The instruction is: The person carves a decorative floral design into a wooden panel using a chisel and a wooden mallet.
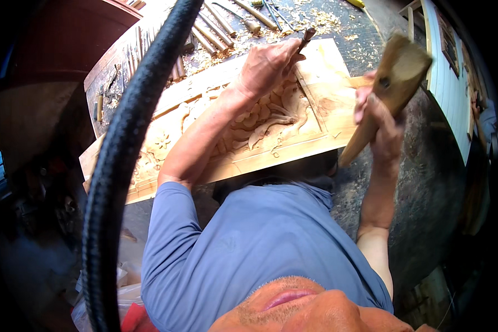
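Observation:
A pale wooden board (335, 102) with a carved relief of leaves and flowers lies at a slant across the workbench in front of me. Over the far part of the carving, my left hand (266, 67) is closed around a carving chisel (308, 36). The chisel's dark upper end sticks out above the fist, while the fingers and wrist hide its blade. My right hand (383, 123) grips a wooden mallet (405, 69), raised to the right of the board. The mallet is slightly blurred and stands apart from the chisel.
Several carving tools (213, 33) lie in rows on the workbench (357, 41) beyond the board, among scattered wood shavings (326, 23). More slim tools lie at the bench's left. A thick black cable (128, 130) crosses the left of the view.

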A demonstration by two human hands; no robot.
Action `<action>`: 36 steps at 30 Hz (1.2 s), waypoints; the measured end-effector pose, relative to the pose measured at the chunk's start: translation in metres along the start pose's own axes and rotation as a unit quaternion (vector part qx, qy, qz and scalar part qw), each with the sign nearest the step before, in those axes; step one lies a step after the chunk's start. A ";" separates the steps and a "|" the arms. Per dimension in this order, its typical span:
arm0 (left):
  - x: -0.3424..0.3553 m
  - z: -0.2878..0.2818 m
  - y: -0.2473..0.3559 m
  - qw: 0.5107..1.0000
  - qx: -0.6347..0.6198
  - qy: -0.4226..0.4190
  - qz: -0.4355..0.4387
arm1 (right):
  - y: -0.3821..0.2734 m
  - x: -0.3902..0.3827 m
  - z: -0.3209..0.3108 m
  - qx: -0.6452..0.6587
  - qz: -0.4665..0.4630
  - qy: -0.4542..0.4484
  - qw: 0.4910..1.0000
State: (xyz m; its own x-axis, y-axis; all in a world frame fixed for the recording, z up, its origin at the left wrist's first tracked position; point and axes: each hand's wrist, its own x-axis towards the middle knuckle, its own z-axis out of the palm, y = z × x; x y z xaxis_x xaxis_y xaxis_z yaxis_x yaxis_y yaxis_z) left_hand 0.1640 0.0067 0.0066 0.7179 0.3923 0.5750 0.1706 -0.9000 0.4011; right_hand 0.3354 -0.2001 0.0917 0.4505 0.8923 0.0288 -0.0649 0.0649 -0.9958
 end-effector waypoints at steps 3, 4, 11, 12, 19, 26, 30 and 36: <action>-0.007 -0.003 -0.002 1.000 0.005 -0.001 0.007 | 0.043 -0.021 -0.008 0.116 0.065 -0.041 0.990; -0.007 -0.004 -0.002 1.000 0.010 0.006 0.019 | 0.050 -0.026 -0.004 0.137 0.085 -0.026 0.987; 0.000 -0.009 0.003 0.995 0.039 -0.015 0.089 | 0.059 -0.018 -0.002 0.058 0.144 -0.057 0.986; -0.003 -0.008 0.002 0.999 0.010 -0.032 0.033 | 0.057 -0.016 -0.002 0.033 0.156 -0.078 0.984; 0.006 -0.007 -0.022 0.982 -0.152 0.034 -0.108 | 0.042 0.004 -0.005 -0.101 0.126 -0.105 0.981; 0.002 -0.006 -0.020 0.979 -0.160 0.041 -0.117 | -0.021 0.065 -0.025 -0.272 -0.170 -0.003 0.947; 0.008 -0.012 -0.013 0.982 -0.146 0.039 -0.109 | -0.077 0.089 0.008 -0.151 -0.303 0.104 0.935; 0.012 -0.007 -0.009 0.996 -0.079 -0.023 -0.027 | -0.037 0.128 0.019 -0.626 -0.410 -0.042 0.662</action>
State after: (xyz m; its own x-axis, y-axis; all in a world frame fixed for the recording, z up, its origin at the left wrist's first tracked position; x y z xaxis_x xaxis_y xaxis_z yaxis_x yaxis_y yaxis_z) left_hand 0.1664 0.0207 0.0151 0.7413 0.4273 0.5175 0.1038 -0.8348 0.5407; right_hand 0.3788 -0.0799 0.1341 -0.1761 0.8115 0.5572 0.9836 0.1677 0.0666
